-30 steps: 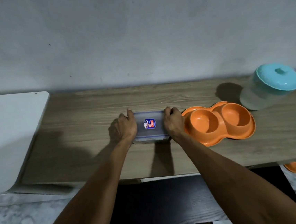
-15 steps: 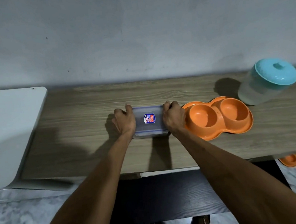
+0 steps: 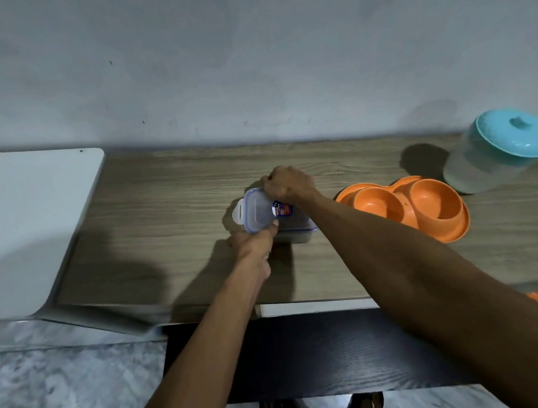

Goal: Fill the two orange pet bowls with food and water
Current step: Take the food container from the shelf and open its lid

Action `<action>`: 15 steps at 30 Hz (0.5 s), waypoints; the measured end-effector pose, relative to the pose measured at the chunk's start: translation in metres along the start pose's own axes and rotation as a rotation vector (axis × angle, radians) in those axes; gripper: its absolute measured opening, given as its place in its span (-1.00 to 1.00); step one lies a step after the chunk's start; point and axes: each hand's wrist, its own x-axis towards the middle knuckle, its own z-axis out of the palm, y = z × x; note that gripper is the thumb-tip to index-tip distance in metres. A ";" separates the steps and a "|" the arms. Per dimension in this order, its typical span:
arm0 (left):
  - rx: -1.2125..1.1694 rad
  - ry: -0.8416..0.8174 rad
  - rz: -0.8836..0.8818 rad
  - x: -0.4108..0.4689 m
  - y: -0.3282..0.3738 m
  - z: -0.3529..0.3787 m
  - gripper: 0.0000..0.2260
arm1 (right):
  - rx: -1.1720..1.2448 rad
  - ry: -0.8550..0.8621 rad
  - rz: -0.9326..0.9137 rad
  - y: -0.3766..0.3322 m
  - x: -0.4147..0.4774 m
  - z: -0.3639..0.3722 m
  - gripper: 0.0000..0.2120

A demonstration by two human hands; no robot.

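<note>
Popping the lid (image 3: pixel 257 212) off the box (image 3: pixel 298 230) was the change: left hand (image 3: pixel 254 240) pinched its near edge, right hand (image 3: pixel 287 184) curled on the far edge, lid tilted up. Orange bowls (image 3: pixel 407 207) sat empty just beside it on the right, so no filling yet imo.

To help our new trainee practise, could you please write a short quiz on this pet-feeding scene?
1. True or false: the orange double bowl already holds food.
2. Which hand pinches the near edge of the container lid: the left hand or the right hand?
3. The teal-lidded jar stands: a) left of the container lid, b) right of the orange double bowl, c) on the floor.
Key: 1 false; 2 left; 3 b.
</note>
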 end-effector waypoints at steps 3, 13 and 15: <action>-0.124 -0.027 -0.029 0.004 -0.004 0.005 -0.35 | -0.021 -0.044 0.027 -0.001 0.001 0.000 -0.51; -0.311 0.080 -0.055 -0.008 -0.010 0.013 -0.51 | -0.037 0.010 0.007 0.002 0.010 0.005 -0.52; -0.317 0.066 -0.055 -0.009 -0.011 0.014 -0.49 | -0.036 0.013 0.006 0.002 0.010 0.006 -0.51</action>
